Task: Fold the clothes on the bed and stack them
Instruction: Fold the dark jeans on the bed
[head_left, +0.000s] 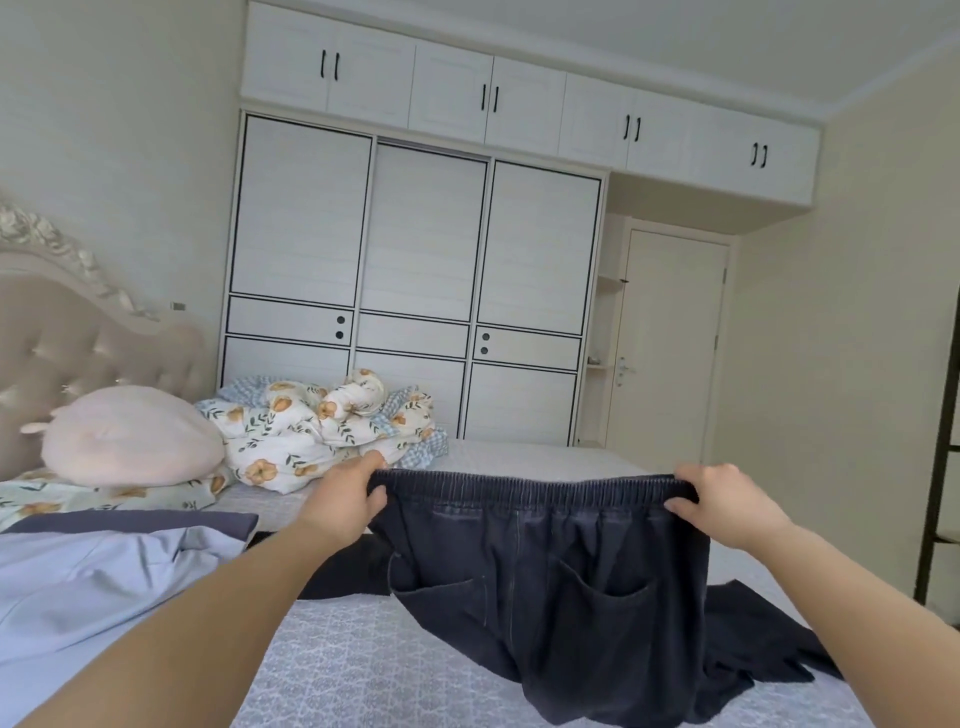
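Trousers (545, 582) hang legs-down, waistband level, gripped by left hand (345, 501) and right hand (727, 506); front apparently facing.

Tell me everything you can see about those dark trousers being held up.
The trousers are dark navy, of a denim-like cloth, with a gathered elastic waistband, a centre seam and two patch pockets facing the camera. They hang upright, stretched wide at the waist: the left hand grips one end of the waistband, the right hand the other. The legs trail down onto the patterned bed, spreading rightward.
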